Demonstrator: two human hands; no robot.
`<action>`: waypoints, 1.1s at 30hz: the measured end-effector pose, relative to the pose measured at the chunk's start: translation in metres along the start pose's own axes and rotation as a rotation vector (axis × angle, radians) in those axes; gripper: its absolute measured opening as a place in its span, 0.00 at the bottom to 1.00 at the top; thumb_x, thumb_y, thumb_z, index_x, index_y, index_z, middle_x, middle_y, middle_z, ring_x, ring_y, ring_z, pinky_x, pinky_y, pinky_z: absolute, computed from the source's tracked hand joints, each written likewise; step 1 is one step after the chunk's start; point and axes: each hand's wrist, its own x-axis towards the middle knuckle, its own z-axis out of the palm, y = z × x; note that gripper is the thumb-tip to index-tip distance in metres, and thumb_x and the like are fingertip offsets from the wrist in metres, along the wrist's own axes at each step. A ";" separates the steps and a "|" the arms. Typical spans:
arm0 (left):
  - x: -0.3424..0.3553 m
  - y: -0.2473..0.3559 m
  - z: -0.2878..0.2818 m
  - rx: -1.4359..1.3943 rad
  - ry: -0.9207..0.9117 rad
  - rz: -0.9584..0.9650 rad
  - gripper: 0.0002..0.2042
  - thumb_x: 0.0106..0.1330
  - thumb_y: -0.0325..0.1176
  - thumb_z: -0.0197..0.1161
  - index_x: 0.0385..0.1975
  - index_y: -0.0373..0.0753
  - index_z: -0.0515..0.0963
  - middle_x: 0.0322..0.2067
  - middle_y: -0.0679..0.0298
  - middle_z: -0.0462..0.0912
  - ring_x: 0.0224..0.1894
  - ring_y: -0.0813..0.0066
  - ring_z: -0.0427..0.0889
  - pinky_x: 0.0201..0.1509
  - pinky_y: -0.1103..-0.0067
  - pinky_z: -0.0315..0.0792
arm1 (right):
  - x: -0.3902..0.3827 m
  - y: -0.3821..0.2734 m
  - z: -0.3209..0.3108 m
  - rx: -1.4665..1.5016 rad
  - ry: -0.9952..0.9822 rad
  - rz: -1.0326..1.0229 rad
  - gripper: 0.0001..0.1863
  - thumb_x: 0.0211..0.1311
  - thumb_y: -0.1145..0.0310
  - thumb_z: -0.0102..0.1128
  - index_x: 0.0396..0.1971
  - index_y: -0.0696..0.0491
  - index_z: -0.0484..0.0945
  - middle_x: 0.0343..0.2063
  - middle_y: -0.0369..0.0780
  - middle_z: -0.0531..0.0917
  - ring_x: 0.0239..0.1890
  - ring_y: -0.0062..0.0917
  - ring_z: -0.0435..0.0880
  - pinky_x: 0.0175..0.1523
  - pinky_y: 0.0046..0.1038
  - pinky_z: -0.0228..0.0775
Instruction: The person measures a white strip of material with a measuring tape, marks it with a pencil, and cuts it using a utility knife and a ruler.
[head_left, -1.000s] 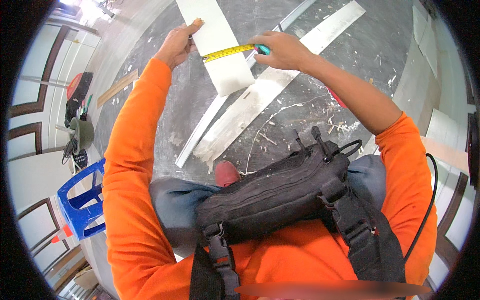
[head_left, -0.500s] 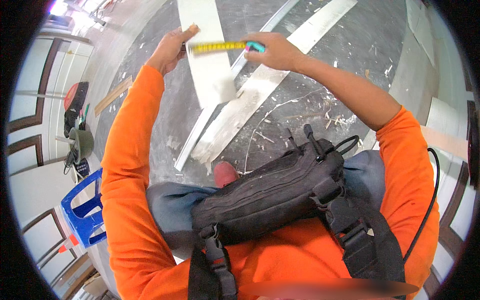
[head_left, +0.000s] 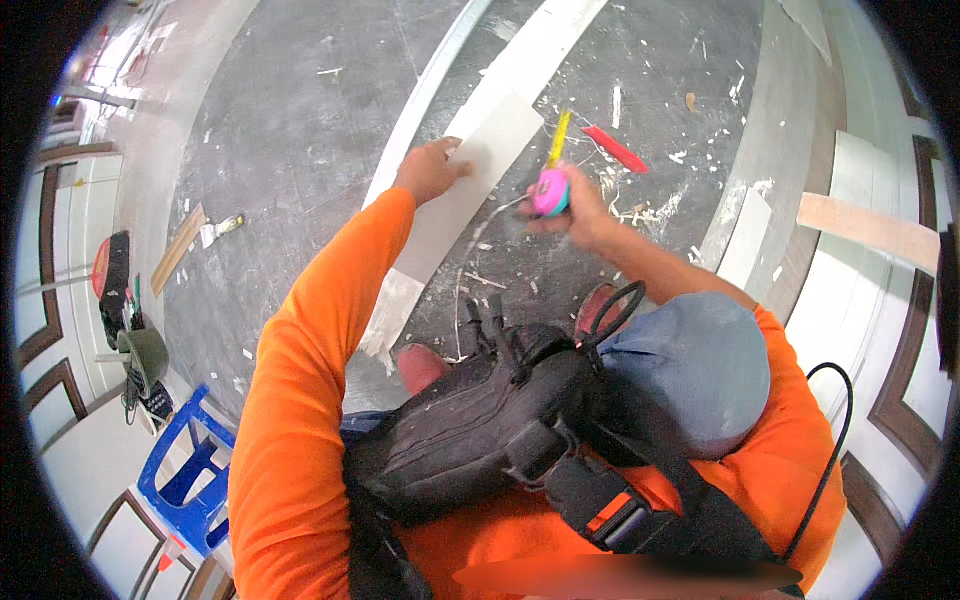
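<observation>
The biggest thing is the dark floor [head_left: 300, 130], w/ many white chips on it. On it lies a long pale board [head_left: 545, 60], placed diagonally, its near end rough & broken. To the L of this board, a narrow white strip [head_left: 430, 80] runs approx. parallel. The short white board [head_left: 485, 180] lies over the long one, in front of the person, & covers its middle part. A blue plastic stool [head_left: 185, 515] stands at far L, well apart from the work. The black bag [head_left: 450, 430] is strapped at the person's front, betw. the two orange sleeves.

The L hand [head_left: 432, 170] is on the L edge of the short white board; some fingers are hidden, so I cannot tell if it grips or only rests. The R hand [head_left: 572, 205], a bit blurred, is holding the tape measure [head_left: 551, 192], w/ pink & turquoise case, just beside the R edge of the same board. A short length of yellow blade [head_left: 560, 138] is out, pointing away from the person. Near it, on the floor, is a thin red piece [head_left: 615, 148].
</observation>
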 end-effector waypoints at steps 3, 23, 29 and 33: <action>-0.005 0.035 0.001 0.067 0.167 0.078 0.32 0.61 0.53 0.64 0.60 0.37 0.70 0.49 0.49 0.78 0.51 0.50 0.78 0.56 0.66 0.71 | -0.006 0.035 0.001 -0.059 -0.086 0.067 0.23 0.70 0.44 0.41 0.47 0.50 0.67 0.36 0.43 0.81 0.37 0.35 0.85 0.38 0.44 0.81; -0.127 -0.013 -0.070 -0.820 -0.174 -0.667 0.11 0.64 0.41 0.62 0.34 0.39 0.77 0.24 0.70 0.74 0.24 0.82 0.73 0.26 0.83 0.67 | 0.110 -0.034 0.064 -2.255 -0.598 -1.325 0.36 0.55 0.71 0.62 0.65 0.41 0.63 0.66 0.37 0.65 0.68 0.32 0.64 0.68 0.55 0.54; -0.119 0.011 -0.076 -0.727 -0.274 -0.627 0.13 0.65 0.44 0.60 0.33 0.40 0.76 0.26 0.70 0.74 0.24 0.82 0.73 0.24 0.83 0.67 | 0.125 -0.104 0.066 -2.325 -0.495 -1.258 0.42 0.49 0.74 0.68 0.66 0.42 0.62 0.66 0.35 0.65 0.68 0.31 0.64 0.68 0.54 0.56; -0.082 0.024 -0.054 -0.671 -0.282 -0.516 0.15 0.65 0.46 0.61 0.34 0.39 0.76 0.26 0.69 0.74 0.25 0.82 0.74 0.25 0.83 0.68 | 0.118 -0.110 0.060 -2.007 -0.448 -1.132 0.33 0.54 0.72 0.66 0.63 0.48 0.67 0.60 0.42 0.72 0.62 0.33 0.70 0.62 0.44 0.63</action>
